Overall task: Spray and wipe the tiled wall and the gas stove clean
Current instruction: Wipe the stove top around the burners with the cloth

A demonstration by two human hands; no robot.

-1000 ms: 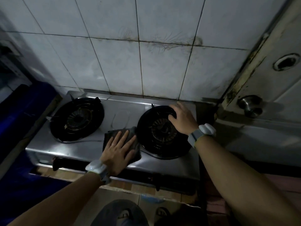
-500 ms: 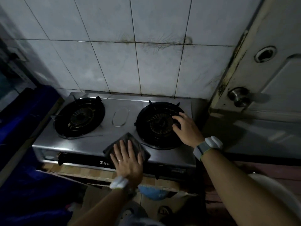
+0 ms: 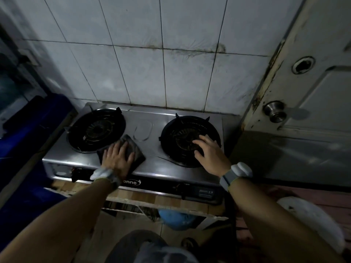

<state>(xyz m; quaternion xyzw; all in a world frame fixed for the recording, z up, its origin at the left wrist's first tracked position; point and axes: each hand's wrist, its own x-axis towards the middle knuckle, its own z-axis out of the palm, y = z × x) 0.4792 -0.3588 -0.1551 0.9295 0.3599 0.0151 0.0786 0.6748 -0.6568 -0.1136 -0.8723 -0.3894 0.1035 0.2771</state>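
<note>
I read only "enne" on the gas stove (image 3: 161, 168) front; the rest is hidden; my left hand (image 3: 117, 156) presses flat, fingers straight, on the dark cloth (image 3: 137, 155) at the front edge, beside the left burner (image 3: 96, 130); my right hand (image 3: 210, 156) rests spread on the right burner (image 3: 182, 130), holding nothing; bare steel lies between the burners; the tiled wall (image 3: 142, 73) rises behind the back edge.

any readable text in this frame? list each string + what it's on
"enne": pale letters on the black front panel of the gas stove; the start of the word is hidden behind the left wristband.
Too blurred to read: the small label at the right end of that panel.
No text shows on the tiled wall or the door.
</note>
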